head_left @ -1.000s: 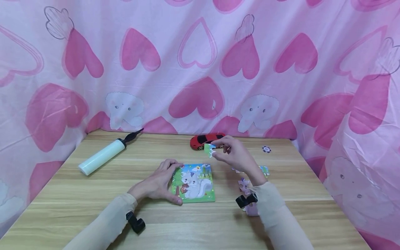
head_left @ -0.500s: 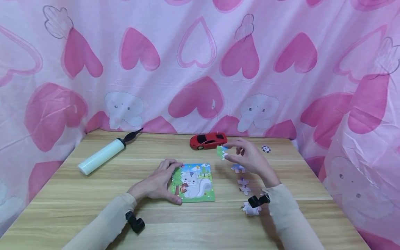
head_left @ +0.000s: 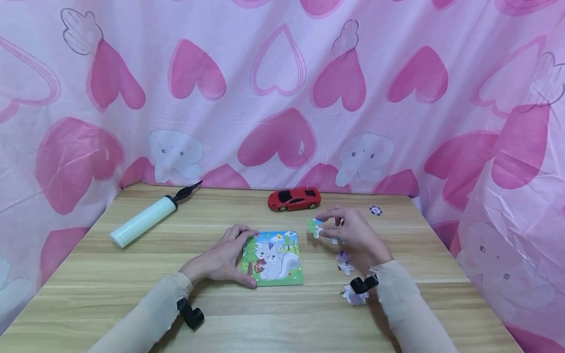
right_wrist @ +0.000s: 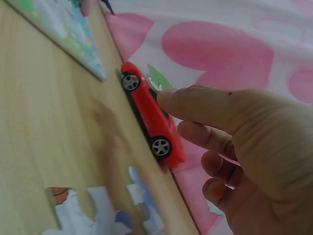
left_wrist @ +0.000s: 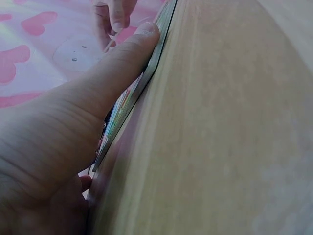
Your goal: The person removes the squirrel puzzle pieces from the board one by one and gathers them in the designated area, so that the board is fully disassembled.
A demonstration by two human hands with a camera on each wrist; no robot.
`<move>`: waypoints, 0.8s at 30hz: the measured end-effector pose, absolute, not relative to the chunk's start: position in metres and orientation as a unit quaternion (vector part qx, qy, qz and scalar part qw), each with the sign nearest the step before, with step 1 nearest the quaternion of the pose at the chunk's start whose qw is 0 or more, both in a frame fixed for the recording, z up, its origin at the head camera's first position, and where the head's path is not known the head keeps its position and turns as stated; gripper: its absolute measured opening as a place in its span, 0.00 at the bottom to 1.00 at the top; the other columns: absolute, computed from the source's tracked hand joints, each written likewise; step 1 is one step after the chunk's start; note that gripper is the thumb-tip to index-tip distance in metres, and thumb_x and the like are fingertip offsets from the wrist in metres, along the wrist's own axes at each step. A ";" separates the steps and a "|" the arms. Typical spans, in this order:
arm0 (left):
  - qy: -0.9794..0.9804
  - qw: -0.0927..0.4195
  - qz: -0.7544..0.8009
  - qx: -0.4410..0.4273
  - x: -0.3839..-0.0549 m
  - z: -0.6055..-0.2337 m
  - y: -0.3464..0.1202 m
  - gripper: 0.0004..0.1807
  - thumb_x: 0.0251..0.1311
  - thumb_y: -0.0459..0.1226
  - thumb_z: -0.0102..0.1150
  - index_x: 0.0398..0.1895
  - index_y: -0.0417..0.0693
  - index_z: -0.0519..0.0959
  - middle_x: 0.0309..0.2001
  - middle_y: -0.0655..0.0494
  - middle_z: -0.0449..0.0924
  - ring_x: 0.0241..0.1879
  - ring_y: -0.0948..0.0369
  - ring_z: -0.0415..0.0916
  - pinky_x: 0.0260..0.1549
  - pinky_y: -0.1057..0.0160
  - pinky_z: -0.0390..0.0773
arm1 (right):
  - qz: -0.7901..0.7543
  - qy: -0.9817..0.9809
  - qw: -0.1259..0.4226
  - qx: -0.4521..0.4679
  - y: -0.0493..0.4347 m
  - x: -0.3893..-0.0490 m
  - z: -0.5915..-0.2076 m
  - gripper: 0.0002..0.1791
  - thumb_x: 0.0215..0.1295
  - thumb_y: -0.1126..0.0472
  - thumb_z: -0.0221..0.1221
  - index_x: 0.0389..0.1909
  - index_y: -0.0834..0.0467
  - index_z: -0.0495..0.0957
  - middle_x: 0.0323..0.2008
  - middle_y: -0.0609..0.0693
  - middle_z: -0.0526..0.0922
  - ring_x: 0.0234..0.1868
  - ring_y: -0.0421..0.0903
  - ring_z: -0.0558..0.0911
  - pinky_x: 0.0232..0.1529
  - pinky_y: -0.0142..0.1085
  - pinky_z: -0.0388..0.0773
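Note:
In the head view a square squirrel picture board [head_left: 280, 260] lies flat on the table. My left hand [head_left: 220, 258] grips its left side, thumb at the near edge and fingers at the far edge. In the left wrist view that thumb [left_wrist: 124, 56] lies along the board's edge. Above the table, right of the board, my right hand [head_left: 355, 233] pinches a green and blue jigsaw piece [head_left: 312, 226] between thumb and fingertips. Most of this piece is hidden behind the thumb in the right wrist view. Below that hand lie loose jigsaw pieces [head_left: 345, 263], one partly covered by its fingers.
A red toy car [head_left: 294, 200] stands at the back of the table. A white hand pump [head_left: 145, 220] with a black nozzle lies at the left. Toward the back right is a round black-and-white chip [head_left: 376, 210]. A pink heart-patterned curtain [head_left: 282, 147] hangs behind the table.
My right hand moved right with the jigsaw piece, away from in front of the car, then lowered toward the table. The left hand and the board stayed in place.

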State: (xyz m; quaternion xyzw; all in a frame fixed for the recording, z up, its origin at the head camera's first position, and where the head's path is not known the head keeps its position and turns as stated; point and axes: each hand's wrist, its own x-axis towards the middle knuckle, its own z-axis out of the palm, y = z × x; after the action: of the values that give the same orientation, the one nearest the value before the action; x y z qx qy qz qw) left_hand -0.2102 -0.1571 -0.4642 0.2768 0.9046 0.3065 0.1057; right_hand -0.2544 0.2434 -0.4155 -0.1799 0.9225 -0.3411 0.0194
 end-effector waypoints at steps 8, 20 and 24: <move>0.907 0.105 0.303 0.274 -0.210 -0.464 -0.156 0.74 0.43 0.69 0.86 0.90 0.52 0.58 0.82 0.48 0.55 0.79 0.46 0.54 0.82 0.33 0.61 | -0.337 0.923 0.049 -0.178 0.239 -0.258 -0.430 0.22 0.64 0.56 0.81 0.58 0.41 0.92 0.48 0.44 0.86 0.44 0.50 0.76 0.35 0.38 0.76; 0.908 0.102 0.301 0.273 -0.209 -0.464 -0.156 0.75 0.42 0.70 0.87 0.90 0.52 0.58 0.82 0.48 0.55 0.79 0.47 0.55 0.82 0.34 0.61 | -0.334 0.922 0.073 -0.183 0.233 -0.259 -0.438 0.21 0.64 0.57 0.81 0.59 0.46 0.92 0.45 0.46 0.84 0.42 0.48 0.76 0.35 0.36 0.74; 0.908 0.106 0.302 0.272 -0.209 -0.464 -0.156 0.74 0.42 0.70 0.87 0.90 0.52 0.58 0.82 0.49 0.55 0.79 0.47 0.54 0.82 0.34 0.61 | -0.334 0.923 0.082 -0.174 0.231 -0.259 -0.439 0.22 0.64 0.57 0.81 0.59 0.47 0.92 0.46 0.46 0.83 0.42 0.49 0.76 0.35 0.36 0.74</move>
State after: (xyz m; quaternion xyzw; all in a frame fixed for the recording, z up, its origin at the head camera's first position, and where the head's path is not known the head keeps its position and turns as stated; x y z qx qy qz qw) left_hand -0.2092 -0.1556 -0.4636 0.2718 0.9076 0.3019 0.1056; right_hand -0.2586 0.2314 -0.4388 -0.1745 0.9228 -0.3335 0.0825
